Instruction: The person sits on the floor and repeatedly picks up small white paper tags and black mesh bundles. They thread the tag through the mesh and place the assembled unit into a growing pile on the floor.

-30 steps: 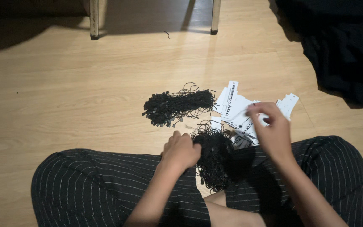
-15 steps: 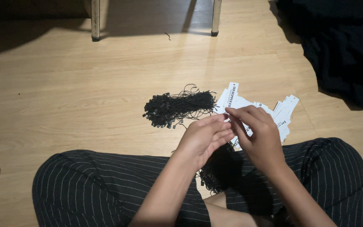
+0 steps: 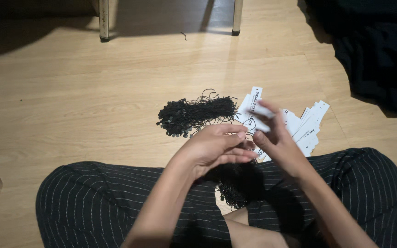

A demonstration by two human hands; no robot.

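Pinched between right hand [image 3: 279,144] fingers: one white paper tag [image 3: 256,111], raised above the fanned tag pile [image 3: 306,126]. Left hand [image 3: 217,147]: fingers curled beside it, grasp not discernible. Change: a second ago the hands were apart, left on the lap's black string bundle [image 3: 237,183]. Second string bundle [image 3: 194,115] on wooden floor [image 3: 70,101]; dark cloth [image 3: 377,55] beyond.

Dim indoor scene under warm, uneven light. The wooden floor [image 3: 70,105] is brightest at centre and falls into deep shadow along the top left and behind the chair legs [image 3: 104,20]. The dark cloth [image 3: 377,59] at upper right loses all detail. The white tags [image 3: 299,126] show mild glare. The hands [image 3: 217,149] are slightly soft; focus is otherwise fair.
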